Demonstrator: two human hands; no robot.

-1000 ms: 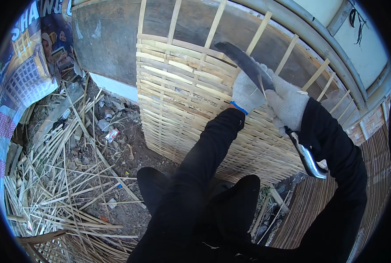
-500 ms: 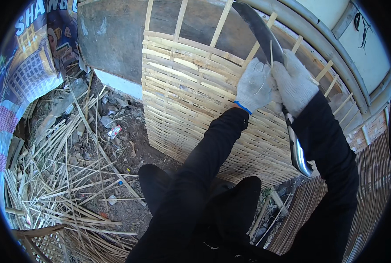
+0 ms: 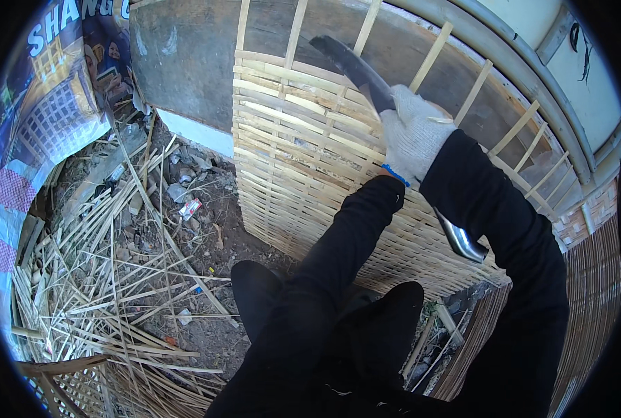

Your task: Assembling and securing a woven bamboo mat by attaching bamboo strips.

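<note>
While pressed against the woven bamboo panel (image 3: 303,160), dark blade (image 3: 352,66) gripped by gloved right hand (image 3: 415,132), left hand hidden behind it, grip unclear, bamboo strips (image 3: 108,279) scattered below.

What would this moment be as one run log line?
hands: gloved, together on dark blade | work: woven bamboo panel | ground left: loose bamboo strips

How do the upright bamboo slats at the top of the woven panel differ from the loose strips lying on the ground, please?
The upright slats stand evenly spaced and fixed in the woven panel; the loose strips lie scattered and crossing on the dirt. The slats look broader and short; the strips are thin and long. Both are pale split bamboo.
</note>
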